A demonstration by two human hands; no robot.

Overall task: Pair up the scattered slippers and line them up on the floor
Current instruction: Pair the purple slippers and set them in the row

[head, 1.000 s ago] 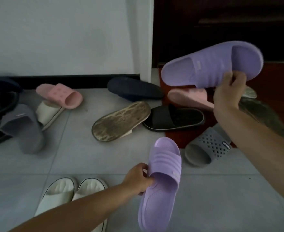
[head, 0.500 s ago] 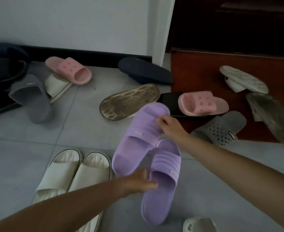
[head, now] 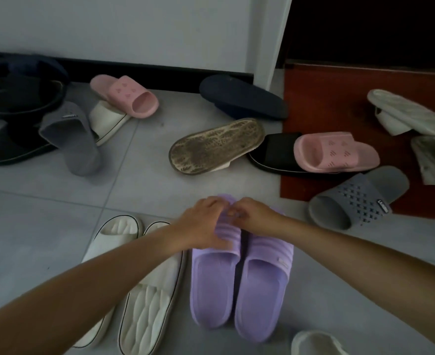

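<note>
Two lilac ribbed rubber slippers (head: 215, 285) lie touching on the floor, long axes 12-to-6, at 3 o'clock of the cream wavy pair (head: 147, 303). The left hand (head: 203, 224) and right hand (head: 258, 216) each curl round a toe end.

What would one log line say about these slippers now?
step: pair on floor | left hand: grips left purple slipper | right hand: grips right purple slipper | cream pair: lined up alongside | other slippers: scattered

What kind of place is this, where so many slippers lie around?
Probably the entrance area of a home. Slippers, such as a pink slipper and a grey slipper, lie scattered on a tiled floor, and a red mat lies before a dark doorway beside a white wall.
</note>
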